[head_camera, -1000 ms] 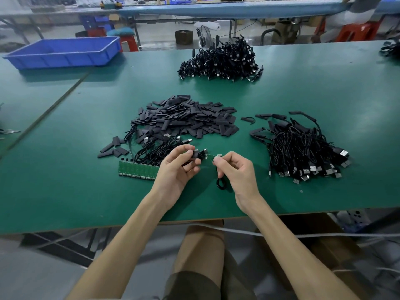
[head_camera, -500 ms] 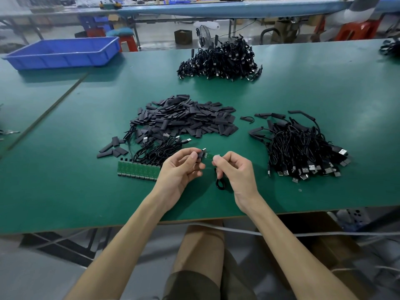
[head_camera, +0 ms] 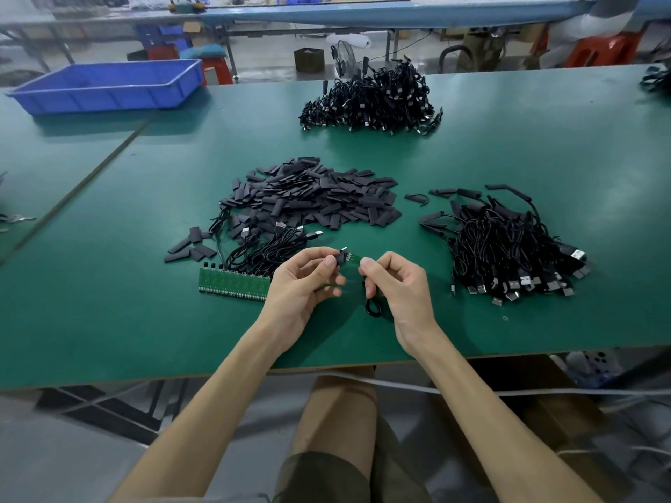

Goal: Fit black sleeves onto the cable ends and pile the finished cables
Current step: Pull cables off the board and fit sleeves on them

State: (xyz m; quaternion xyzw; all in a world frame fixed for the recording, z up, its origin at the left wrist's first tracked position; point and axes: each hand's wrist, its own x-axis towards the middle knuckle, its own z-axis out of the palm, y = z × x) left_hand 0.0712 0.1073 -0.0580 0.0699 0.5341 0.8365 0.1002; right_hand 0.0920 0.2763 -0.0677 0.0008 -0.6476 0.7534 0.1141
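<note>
Black sleeve [head_camera: 340, 258] sits pinched in our left hand [head_camera: 303, 281] fingers [head_camera: 328, 262], meeting the cable end [head_camera: 354, 258] clamped in our right hand [head_camera: 397, 288] above the table [head_camera: 544, 157]; we reckon a skewed push snags it on that end's corners.

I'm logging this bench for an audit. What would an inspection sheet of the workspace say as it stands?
Surface: green table, with a seam to a second table on the left.
Job's things: sleeve pile in the middle; unsleeved cables at its near-left edge; sleeved cable pile on the right; further cable pile at the back.
Clutter: green board strip beside the left hand; blue tray far left.
Grips: left hand pinches a black sleeve; right hand pinches the held cable near its end.
Cables: the held cable loops below the right hand; a white cord runs under the table edge.
Surroundings: fan, cardboard box, red stool.
</note>
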